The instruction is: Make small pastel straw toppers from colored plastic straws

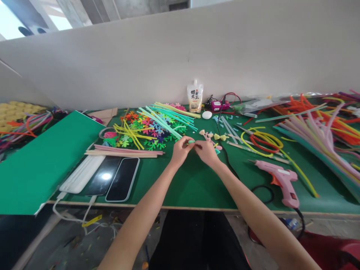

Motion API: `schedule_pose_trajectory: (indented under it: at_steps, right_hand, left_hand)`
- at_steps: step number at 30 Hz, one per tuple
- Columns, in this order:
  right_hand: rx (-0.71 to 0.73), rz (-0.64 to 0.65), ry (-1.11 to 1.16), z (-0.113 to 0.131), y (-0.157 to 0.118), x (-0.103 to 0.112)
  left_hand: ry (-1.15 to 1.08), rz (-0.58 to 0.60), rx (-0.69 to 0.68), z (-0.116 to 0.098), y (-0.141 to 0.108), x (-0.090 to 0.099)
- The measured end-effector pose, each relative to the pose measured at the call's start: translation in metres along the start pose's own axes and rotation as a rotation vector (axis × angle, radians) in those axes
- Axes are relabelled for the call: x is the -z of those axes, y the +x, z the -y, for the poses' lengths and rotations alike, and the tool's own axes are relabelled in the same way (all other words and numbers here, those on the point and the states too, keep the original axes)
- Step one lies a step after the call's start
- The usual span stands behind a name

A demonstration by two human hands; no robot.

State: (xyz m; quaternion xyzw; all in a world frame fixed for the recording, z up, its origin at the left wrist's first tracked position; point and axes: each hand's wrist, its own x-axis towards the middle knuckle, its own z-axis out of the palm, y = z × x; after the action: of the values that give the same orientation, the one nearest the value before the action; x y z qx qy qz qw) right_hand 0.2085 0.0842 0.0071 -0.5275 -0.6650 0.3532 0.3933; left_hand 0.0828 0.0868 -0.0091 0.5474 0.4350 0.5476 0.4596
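Note:
Both my hands meet over the middle of the green table. My left hand (180, 150) is closed, its fingertips pinching a small pale-green piece (191, 141) whose exact kind is too small to make out. From the other side, the closed fingers of my right hand (206, 151) touch the same piece. Just beyond the right hand lie a yellow bow-shaped piece (221, 137) and several small pink and cream pieces (205, 133). Behind my left hand, mint-green strips (165, 120) rest across a heap of colourful branching plastic pieces (157, 137).
A pink glue gun (278, 180) lies at right, near orange-handled scissors (264, 144) and a bundle of long soft strips (317, 138). Two phones (123, 180) and a white power bank (83, 174) are at left, beside a green board (53, 161). A drink pouch (195, 98) stands behind.

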Motion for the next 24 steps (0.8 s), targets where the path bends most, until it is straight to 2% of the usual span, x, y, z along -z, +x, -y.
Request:
schedule_pose_trajectory:
  at_steps: [5,9,11,16,24]
  right_hand:
    - [-0.01,0.04,0.101,0.003,-0.001,0.001]
    - [-0.15,0.043,0.524,0.004,-0.001,0.004]
    - [-0.19,0.036,0.639,0.005,-0.001,0.005]
    - [-0.176,0.047,0.586,0.006,-0.001,0.006]
    - [-0.198,0.048,0.549,0.004,0.0,0.006]
  left_hand:
    - [-0.09,-0.053,0.034,0.003,0.003,0.003]
    - [-0.189,-0.041,0.081,0.001,0.005,0.004]
    - [-0.219,-0.009,0.103,-0.002,0.004,0.004]
    - [-0.231,0.062,0.135,-0.007,0.001,0.003]
    - [-0.202,0.102,0.143,-0.008,0.001,0.004]
